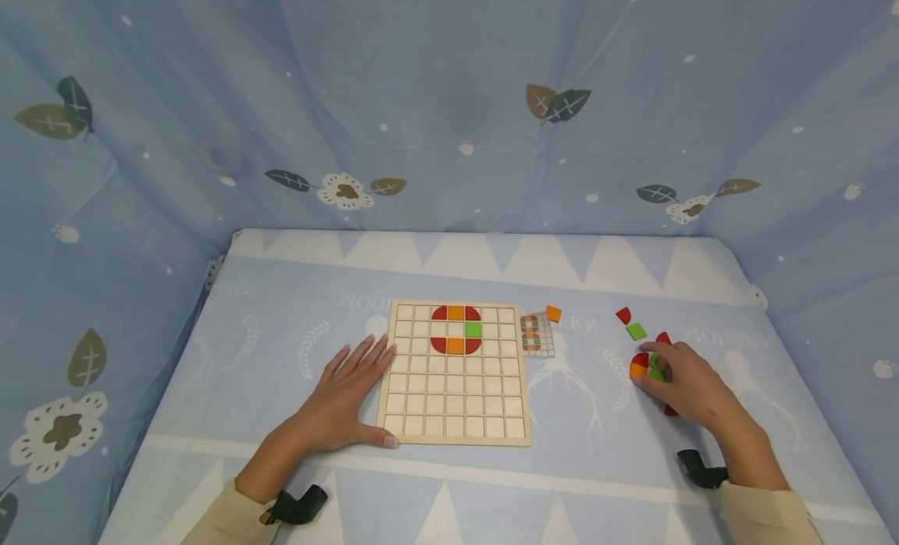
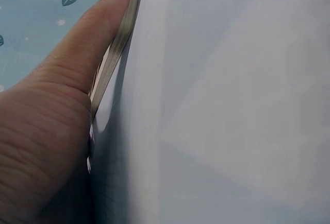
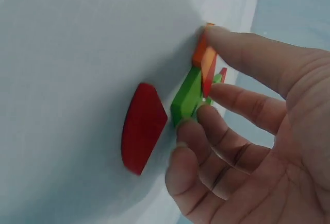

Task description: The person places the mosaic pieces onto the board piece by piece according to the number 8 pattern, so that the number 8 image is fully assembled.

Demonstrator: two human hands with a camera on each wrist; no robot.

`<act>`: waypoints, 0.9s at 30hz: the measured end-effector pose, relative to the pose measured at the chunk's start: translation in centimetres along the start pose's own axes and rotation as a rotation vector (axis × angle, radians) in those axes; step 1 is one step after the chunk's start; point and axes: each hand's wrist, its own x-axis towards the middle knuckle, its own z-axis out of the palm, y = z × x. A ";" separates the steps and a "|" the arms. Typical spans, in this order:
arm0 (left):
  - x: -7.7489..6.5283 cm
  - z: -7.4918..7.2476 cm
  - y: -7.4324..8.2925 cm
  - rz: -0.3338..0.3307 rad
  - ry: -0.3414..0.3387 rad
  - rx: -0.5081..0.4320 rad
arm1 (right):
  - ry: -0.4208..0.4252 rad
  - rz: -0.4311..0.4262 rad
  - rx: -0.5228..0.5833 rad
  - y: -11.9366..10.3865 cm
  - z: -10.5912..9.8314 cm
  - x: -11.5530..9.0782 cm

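Note:
A wooden grid board [image 1: 453, 404] lies flat, with several red, orange and green tiles in its upper cells. My left hand [image 1: 344, 404] rests along its left side, fingers spread, the thumb [image 2: 87, 44] against its edge. At the right, my right hand [image 1: 691, 381] bends over a cluster of loose tiles. Its thumb is at an orange tile [image 3: 200, 51], its index fingertip at a red tile [image 3: 209, 77]; whether it pinches either cannot be told. A green tile [image 3: 185, 98] and a red rounded tile [image 3: 143, 128] lie by the other curled fingers.
A pattern card [image 1: 546, 338] lies against the board's right side, an orange tile [image 1: 554, 314] at its upper corner. A red quarter-round tile [image 1: 623, 316] and a green square tile [image 1: 636, 331] lie beyond my right hand. Patterned fabric [image 1: 449, 139] walls the table.

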 end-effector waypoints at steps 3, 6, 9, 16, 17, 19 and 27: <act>0.0 -0.1 0.0 -0.001 -0.006 -0.003 | 0.015 -0.016 0.014 -0.2 0.1 0.4; 0.1 -0.1 0.0 -0.003 -0.014 -0.008 | 0.026 -0.021 0.032 -0.2 0.1 0.7; 0.1 0.0 0.0 -0.005 -0.019 -0.011 | 0.010 -0.020 0.050 0.0 -0.1 0.8; 0.1 -0.1 0.0 -0.001 -0.021 -0.011 | -0.038 0.024 0.050 0.7 -0.7 0.0; 0.1 -0.1 0.0 0.000 -0.020 -0.011 | -0.038 0.033 0.049 0.7 -0.8 -0.1; 0.0 -0.2 0.0 0.000 -0.016 -0.014 | -0.030 0.039 0.045 0.8 -0.7 -0.4; -0.1 -0.3 0.0 -0.005 -0.019 -0.024 | 0.004 0.092 -0.013 0.3 -0.3 -1.0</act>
